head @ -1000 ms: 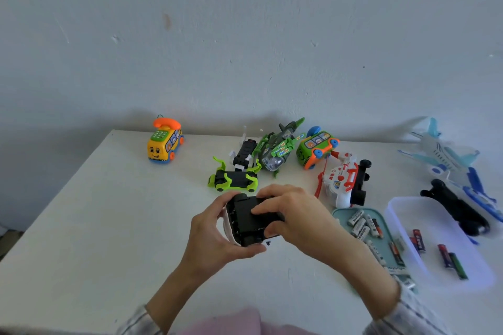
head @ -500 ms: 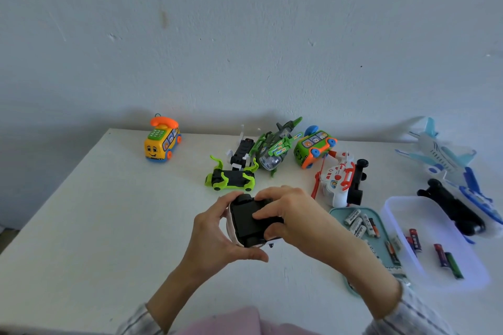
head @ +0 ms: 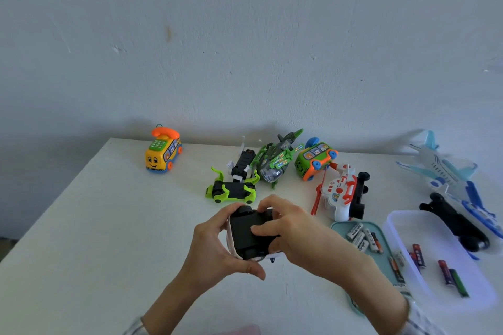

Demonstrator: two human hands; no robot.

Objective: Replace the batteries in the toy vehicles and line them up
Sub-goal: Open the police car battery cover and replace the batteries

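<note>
I hold a small toy car upside down above the white table, its black underside facing me and a white body edge showing on the left. My left hand grips it from the left and below, thumb curled under. My right hand grips it from the right, thumb pressing on the black underside. A teal tray to the right holds several white batteries. Beside it a clear plastic tub holds several dark batteries.
Along the back stand a yellow phone bus, a lime car on its back, a black-and-white car, a green helicopter, a green-orange bus and a red-white toy. Blue-white planes lie at the far right.
My right thumb has slid further onto the car's black underside, and the car has tipped slightly in my hands. The toys on the table have not moved.
</note>
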